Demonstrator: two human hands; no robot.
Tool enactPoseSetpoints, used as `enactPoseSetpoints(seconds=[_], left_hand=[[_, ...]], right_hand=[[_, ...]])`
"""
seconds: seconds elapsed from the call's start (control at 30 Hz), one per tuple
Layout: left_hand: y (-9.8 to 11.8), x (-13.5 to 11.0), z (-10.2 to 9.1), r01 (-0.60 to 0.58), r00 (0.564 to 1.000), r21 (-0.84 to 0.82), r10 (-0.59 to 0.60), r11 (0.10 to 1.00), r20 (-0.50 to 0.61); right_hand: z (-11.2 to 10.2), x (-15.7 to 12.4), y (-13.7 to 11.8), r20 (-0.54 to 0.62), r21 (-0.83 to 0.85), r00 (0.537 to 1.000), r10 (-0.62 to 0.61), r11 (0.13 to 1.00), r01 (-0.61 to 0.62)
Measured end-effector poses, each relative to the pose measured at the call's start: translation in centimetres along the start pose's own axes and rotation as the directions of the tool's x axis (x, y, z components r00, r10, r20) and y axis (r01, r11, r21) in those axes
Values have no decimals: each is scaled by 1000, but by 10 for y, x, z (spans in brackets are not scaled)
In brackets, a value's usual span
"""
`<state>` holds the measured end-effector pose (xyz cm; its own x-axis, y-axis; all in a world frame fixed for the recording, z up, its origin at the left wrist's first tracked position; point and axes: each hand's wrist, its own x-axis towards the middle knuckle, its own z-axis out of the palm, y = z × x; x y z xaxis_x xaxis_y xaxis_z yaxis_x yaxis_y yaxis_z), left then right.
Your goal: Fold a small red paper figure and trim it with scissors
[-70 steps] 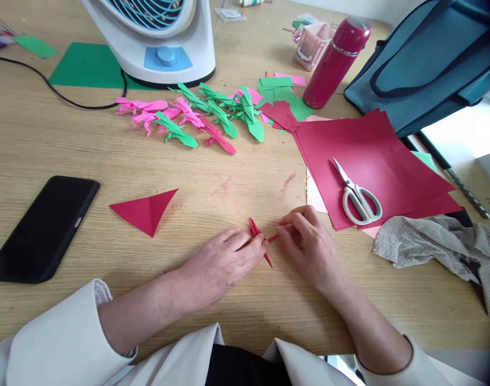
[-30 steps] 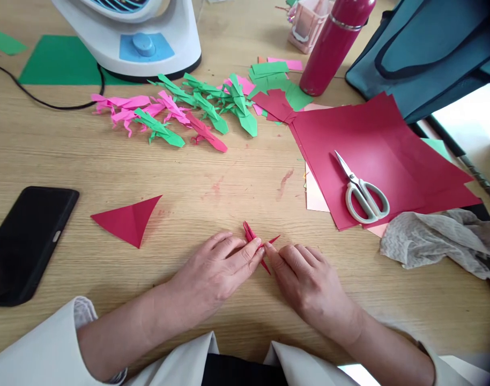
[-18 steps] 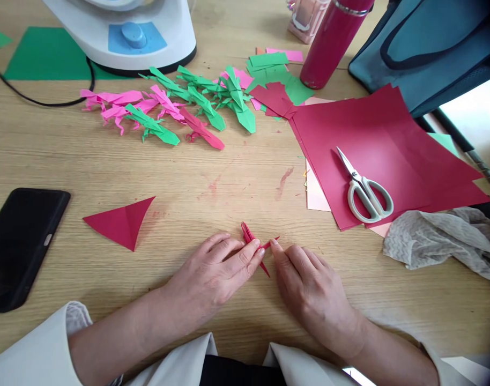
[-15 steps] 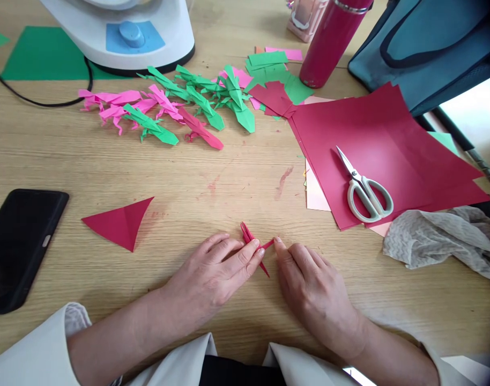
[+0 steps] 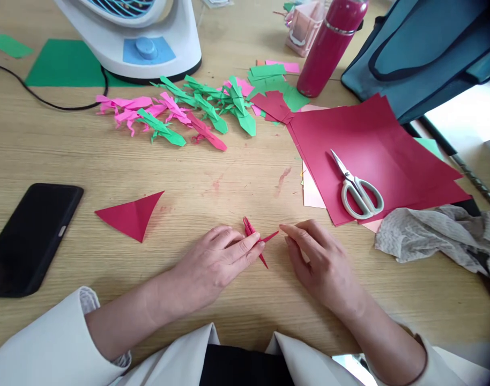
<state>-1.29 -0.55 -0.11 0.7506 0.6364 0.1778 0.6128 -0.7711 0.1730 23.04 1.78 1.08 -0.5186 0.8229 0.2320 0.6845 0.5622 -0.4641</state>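
My left hand [image 5: 218,260] presses a small folded red paper figure [image 5: 251,229] against the table, its fingertips over the figure's middle. Narrow pointed strips of the figure stick out to the right and toward me, and a looped, layered end shows beyond the fingers. Just right of the right-hand point is my right hand [image 5: 319,257]. Its index finger and thumb are slightly apart, and I see nothing between them. The index fingertip is very close to the strip's tip; contact is hard to tell. A creased red paper triangle [image 5: 134,214] lies to the left.
Pink, green and red folded paper figures [image 5: 168,110] lie at the back, before a white fan [image 5: 156,53]. Scissors [image 5: 359,193] rest on red paper sheets [image 5: 329,126] at right. Around are a phone [image 5: 36,236], bottle [image 5: 329,48], blue bag [image 5: 406,53] and grey cloth [image 5: 425,233].
My right hand has lifted off the strip's tip, its index finger and thumb parting slightly. My left hand keeps holding the figure down. The whole view has shifted a little.
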Motion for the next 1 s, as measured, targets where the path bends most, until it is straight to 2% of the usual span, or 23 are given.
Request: enactPoseSetpoints(seconds=[0.1,0.2,0.3,0.4,0.53,0.7,0.87,1.0], left_hand=[[-3,-1,0,5,1000,-23,-5,1000,3],[-6,0,-2,48,999,-146,-50,988,-5],[-10,1,-4,113,992,-309,-125,944,-17],[-12,1,-3,139,985,-376,-165,916,-39],[-13,1,-1,152,981,-393,-187,907,-53],[-12,3,0,92,977,-379,-156,921,-143],[-9,5,-1,145,971,-292,-192,946,-141],[-7,7,-1,143,967,-215,-183,966,-176]], right_hand=[[1,3,-3,17,127,996,-86,988,83],[5,6,-6,58,203,981,-185,964,169],[10,8,-6,105,227,962,-253,948,225],[14,10,-5,125,217,950,-286,942,255],[16,12,-5,123,220,956,-267,947,236],[19,13,-6,120,175,972,-204,968,181],[24,15,-6,90,129,985,-150,982,138],[23,18,-9,16,224,999,-51,974,46]])
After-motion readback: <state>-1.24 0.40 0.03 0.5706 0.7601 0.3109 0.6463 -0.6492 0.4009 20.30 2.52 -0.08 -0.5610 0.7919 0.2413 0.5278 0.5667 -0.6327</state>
